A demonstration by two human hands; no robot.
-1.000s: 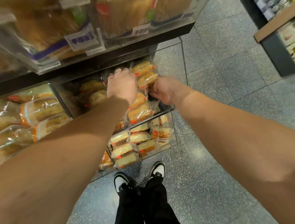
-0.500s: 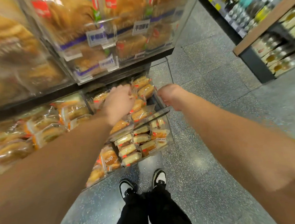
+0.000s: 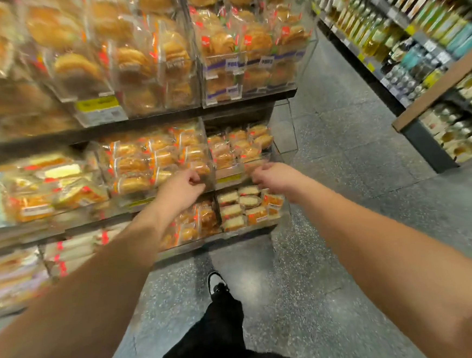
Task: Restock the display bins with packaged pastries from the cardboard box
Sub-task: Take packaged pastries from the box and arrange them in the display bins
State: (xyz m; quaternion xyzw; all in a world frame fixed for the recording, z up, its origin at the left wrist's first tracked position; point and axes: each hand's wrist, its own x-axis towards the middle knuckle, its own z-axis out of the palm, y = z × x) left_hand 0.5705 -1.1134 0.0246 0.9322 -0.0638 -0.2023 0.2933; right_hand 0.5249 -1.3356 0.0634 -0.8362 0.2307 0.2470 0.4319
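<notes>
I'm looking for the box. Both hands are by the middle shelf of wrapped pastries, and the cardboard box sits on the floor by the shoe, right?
Not quite. The head view shows no cardboard box anywhere; the floor beside the shoe is bare grey stone. The rest holds: the left hand and right hand are both by the middle shelf of wrapped pastries.
</notes>
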